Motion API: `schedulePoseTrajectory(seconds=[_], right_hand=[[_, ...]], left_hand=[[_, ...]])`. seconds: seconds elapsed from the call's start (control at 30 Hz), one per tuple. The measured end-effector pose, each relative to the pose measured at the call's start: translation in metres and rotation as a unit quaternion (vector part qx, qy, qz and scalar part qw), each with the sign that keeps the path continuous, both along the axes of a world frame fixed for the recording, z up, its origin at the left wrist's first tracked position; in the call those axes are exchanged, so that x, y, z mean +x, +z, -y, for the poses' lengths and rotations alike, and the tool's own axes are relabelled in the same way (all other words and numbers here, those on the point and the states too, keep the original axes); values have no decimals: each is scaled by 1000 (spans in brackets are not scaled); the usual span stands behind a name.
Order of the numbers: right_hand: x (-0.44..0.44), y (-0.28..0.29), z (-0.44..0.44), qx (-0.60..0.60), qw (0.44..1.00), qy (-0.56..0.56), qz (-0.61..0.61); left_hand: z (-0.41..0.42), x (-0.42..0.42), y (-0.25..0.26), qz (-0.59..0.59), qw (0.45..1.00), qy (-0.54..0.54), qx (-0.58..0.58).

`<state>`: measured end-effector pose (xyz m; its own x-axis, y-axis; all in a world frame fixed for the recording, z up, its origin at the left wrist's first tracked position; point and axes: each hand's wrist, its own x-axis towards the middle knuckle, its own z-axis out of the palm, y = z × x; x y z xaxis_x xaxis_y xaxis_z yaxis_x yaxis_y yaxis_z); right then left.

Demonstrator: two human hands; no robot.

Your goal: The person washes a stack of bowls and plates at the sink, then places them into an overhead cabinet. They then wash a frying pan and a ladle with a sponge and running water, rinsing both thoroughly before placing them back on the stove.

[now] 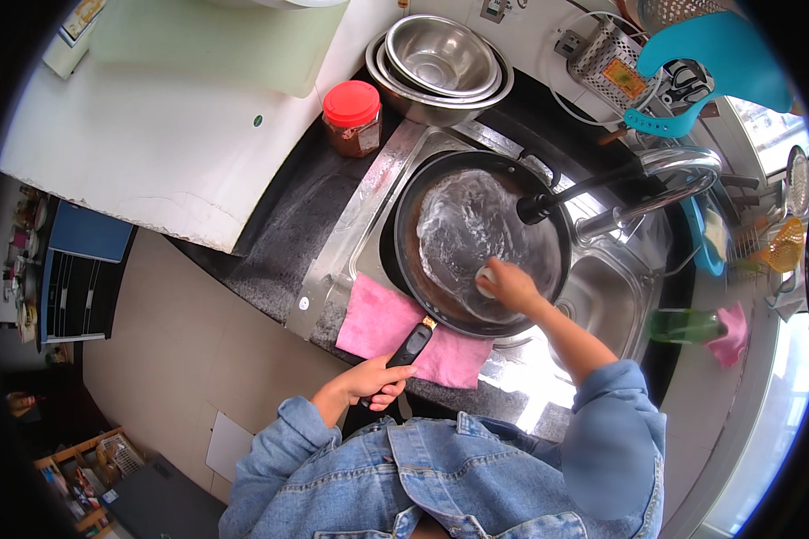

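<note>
A large dark frying pan [414,222] lies over the steel double sink [596,293], with moving water inside it. My left hand [377,383] is closed around its black handle at the lower edge. Inside the pan, at the lower right, my right hand [512,288] grips a small whitish pad, partly hidden by the fingers. The black spout of the chrome faucet [681,162] hangs over the pan's right side. A pink cloth [371,320] lies on the sink's front edge beneath the handle.
Nested steel bowls [441,57] and a red-lidded jar [352,121] stand behind the sink at the left. A green bottle [684,325] is at the right. A perforated utensil holder [610,64] hangs on the wall. The white cabinet [168,148] juts in at the upper left.
</note>
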<state>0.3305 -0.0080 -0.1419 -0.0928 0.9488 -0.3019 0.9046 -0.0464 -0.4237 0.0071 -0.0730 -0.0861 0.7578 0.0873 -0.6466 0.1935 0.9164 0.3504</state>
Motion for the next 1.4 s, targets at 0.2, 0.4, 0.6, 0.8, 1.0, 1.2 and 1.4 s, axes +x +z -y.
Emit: schedulePoseTrajectory(seconds=[0.2, 0.4, 0.6, 0.8, 1.0, 1.2, 1.4], right_hand=[[40, -33, -51, 175, 980, -94, 4], [-17, -56, -112, 301, 929, -201, -78], [-97, -40, -81, 215, 945, -122, -215], [-48, -27, 5, -66, 967, -43, -243], [24, 4, 18, -37, 987, -85, 134], [50, -23, -53, 267, 890, -120, 350], [7, -47, -138, 476, 806, -344, -70]], left_hand=[[-3, 0, -2, 20, 999, -12, -25], [-4, 3, 4, -21, 999, -22, 13], [-1, 3, 6, -61, 997, -14, 52], [7, 8, 7, -83, 977, 16, 194], [8, 7, 2, -52, 988, 30, 142], [6, 6, -1, -38, 993, 19, 111], [8, 4, 1, -65, 991, 12, 119]])
